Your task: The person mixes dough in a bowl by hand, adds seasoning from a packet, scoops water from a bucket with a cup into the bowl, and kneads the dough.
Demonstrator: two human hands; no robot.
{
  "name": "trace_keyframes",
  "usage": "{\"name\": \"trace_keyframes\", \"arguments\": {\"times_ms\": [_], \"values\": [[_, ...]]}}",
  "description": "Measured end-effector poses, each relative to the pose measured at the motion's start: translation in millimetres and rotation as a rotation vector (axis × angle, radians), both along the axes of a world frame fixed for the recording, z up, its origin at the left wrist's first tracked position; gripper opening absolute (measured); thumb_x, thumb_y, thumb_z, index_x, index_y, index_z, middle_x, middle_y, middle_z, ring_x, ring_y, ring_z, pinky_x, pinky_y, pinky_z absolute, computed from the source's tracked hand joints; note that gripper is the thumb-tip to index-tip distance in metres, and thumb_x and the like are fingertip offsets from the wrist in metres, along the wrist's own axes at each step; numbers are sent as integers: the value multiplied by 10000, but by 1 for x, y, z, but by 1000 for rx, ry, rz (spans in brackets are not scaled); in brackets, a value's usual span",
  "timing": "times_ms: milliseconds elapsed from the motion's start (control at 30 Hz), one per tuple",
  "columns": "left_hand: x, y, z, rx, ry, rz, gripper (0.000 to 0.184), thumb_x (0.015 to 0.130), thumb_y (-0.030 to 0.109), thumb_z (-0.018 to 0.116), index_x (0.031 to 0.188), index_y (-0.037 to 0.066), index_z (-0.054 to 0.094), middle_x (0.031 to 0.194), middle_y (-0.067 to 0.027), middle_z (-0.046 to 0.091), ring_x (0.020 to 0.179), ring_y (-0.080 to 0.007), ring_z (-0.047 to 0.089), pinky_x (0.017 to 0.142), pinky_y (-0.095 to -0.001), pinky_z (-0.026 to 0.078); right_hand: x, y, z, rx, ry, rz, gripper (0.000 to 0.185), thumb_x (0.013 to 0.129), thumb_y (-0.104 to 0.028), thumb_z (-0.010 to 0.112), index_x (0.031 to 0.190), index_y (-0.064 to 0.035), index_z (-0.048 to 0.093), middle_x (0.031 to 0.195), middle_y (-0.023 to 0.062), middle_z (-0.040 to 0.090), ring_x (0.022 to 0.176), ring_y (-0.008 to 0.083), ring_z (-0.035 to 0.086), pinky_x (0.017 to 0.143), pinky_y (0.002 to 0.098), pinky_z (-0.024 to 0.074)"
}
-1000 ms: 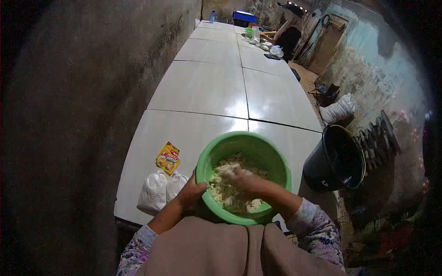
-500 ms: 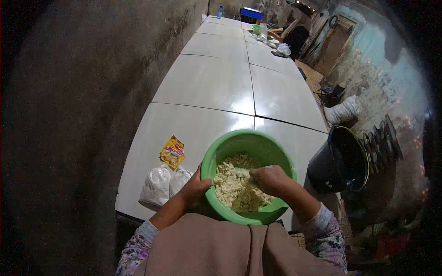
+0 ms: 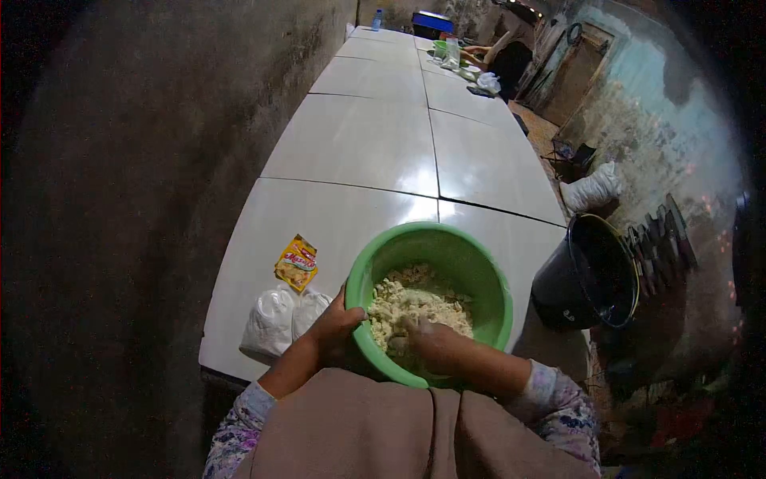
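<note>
A green plastic bowl (image 3: 488, 263) stands at the near end of the table, tilted slightly toward me. Inside it is pale, crumbly dough (image 3: 435, 307) with loose flour on top. My left hand (image 3: 333, 326) grips the bowl's left rim, thumb over the edge. Down in the bowl, my right hand (image 3: 435, 347) is curled into the dough at the near left side, its fingertips partly buried. Two plastic bags of white powder (image 3: 270, 321) rest just left of my left hand. Behind them lies a yellow seasoning sachet (image 3: 297, 262).
A black bucket (image 3: 558, 279) stands right of the bowl. The long white table (image 3: 351, 140) runs away from me along a dark wall. At its far end are a water bottle (image 3: 377, 20), a blue box (image 3: 432, 22), a white plastic bag (image 3: 488, 82) and another person (image 3: 511, 64).
My right hand has moved left and nearer to me within the bowl, pushing into the dough. My left hand stays on the rim.
</note>
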State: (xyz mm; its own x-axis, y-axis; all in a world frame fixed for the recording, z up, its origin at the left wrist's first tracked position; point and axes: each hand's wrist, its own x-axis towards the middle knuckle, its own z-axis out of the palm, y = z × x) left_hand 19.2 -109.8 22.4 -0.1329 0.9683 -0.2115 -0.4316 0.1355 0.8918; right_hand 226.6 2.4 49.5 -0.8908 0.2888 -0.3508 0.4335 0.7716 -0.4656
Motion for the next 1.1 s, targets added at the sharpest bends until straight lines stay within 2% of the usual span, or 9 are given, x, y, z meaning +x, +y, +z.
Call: {"name": "trace_keyframes", "arguments": {"times_ms": [67, 100, 333, 533, 600, 667, 733, 800, 1100], "values": [[3, -2, 11, 5, -40, 4, 796, 725, 72, 518, 1460, 65, 211, 1256, -126, 465, 1109, -217, 495, 944, -345, 448, -6, 0, -12, 340, -67, 337, 379, 834, -83, 558, 1181, 50, 482, 1169, 225, 488, 920, 368, 616, 716, 424, 539], [6, -4, 24, 2, -96, 6, 800, 723, 70, 516, 1461, 66, 209, 1259, -127, 464, 1120, -219, 493, 948, -345, 446, -8, 6, -15, 256, -74, 134, 381, 866, -25, 494, 1247, -44, 500, 957, 275, 600, 910, 407, 627, 767, 475, 516], [-3, 1, -7, 63, -32, -18, 809, 728, 50, 510, 1472, 114, 197, 1279, -132, 462, 1137, -250, 510, 940, -386, 478, 6, 59, 46, 209, 178, -105, 410, 875, -36, 485, 1286, -35, 476, 984, 246, 632, 863, 405, 639, 736, 492, 509], [6, -5, 27, -30, -250, -3, 810, 731, 7, 480, 1476, 144, 193, 1294, -136, 450, 1135, -265, 515, 916, -399, 500, 6, 49, 81, 398, 197, -113, 257, 852, -95, 581, 1097, -34, 531, 953, 182, 657, 791, 397, 642, 654, 473, 510], [3, 1, 3, 34, -316, -4, 818, 736, 10, 487, 1481, 140, 176, 1299, -131, 441, 1133, -262, 510, 920, -390, 492, 8, 48, 87, 321, 83, -184, 335, 848, -99, 597, 1162, -21, 510, 986, 197, 650, 870, 391, 639, 718, 450, 515], [-5, 3, -11, 93, -30, -30, 828, 741, 18, 496, 1487, 129, 153, 1300, -126, 434, 1130, -250, 500, 926, -377, 479, 17, 47, 93, 55, 269, -101, 413, 843, -51, 581, 1239, -8, 473, 1061, 209, 636, 984, 382, 618, 814, 426, 502], [-4, 2, -18, 87, -180, -47, 836, 742, 29, 505, 1490, 120, 142, 1306, -123, 425, 1129, -236, 488, 940, -366, 462, 14, 46, 100, -44, 157, -197, 449, 827, 6, 553, 1269, -4, 477, 1146, 210, 613, 1083, 372, 580, 896, 413, 471], [-3, 1, -15, 49, -170, -41, 843, 742, 33, 508, 1493, 126, 138, 1315, -126, 421, 1134, -236, 483, 944, -369, 460, 15, 48, 98, -25, 320, -106, 400, 819, 20, 553, 1218, -8, 531, 1099, 214, 632, 1001, 389, 613, 850, 426, 496], [2, -4, 22, -20, -240, -39, 824, 740, 9, 480, 1486, 154, 162, 1336, -128, 422, 1175, -264, 490, 955, -392, 470, 5, 29, 121, 174, 257, -297, 159, 826, -88, 651, 942, -12, 573, 813, 199, 632, 780, 393, 641, 688, 441, 519]]}}
